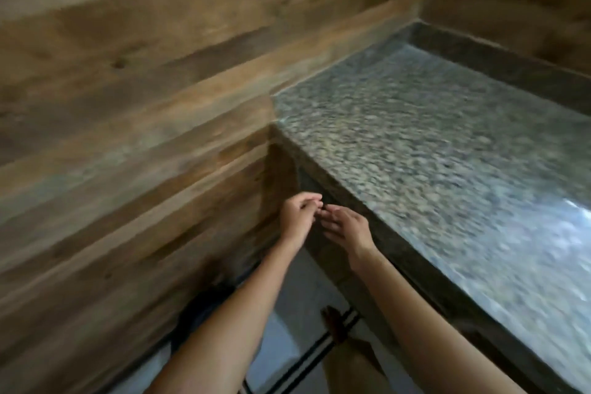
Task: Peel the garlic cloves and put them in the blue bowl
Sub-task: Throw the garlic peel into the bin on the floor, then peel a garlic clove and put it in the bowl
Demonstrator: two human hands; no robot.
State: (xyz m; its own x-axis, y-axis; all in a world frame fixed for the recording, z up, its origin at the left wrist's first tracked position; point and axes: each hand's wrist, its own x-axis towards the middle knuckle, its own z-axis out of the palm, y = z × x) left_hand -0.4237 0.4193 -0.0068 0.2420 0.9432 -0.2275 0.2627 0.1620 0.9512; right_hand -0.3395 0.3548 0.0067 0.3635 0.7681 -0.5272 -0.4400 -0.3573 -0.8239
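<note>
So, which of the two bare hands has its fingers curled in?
The left hand, by the brown wooden wall: fingers curl inward; the right hand has them straighter.

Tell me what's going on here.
A person stands at the corner of a speckled stone countertop beside a wood-plank wall. The left hand and right hand are held together in front of the counter's edge, fingertips almost meeting. The picture is blurred, so whether they hold anything cannot be told. No garlic or bowl is in view.

Motion blur smears the whole view. Whether the left hand (299,214) or right hand (347,227) holds anything cannot be told.
</note>
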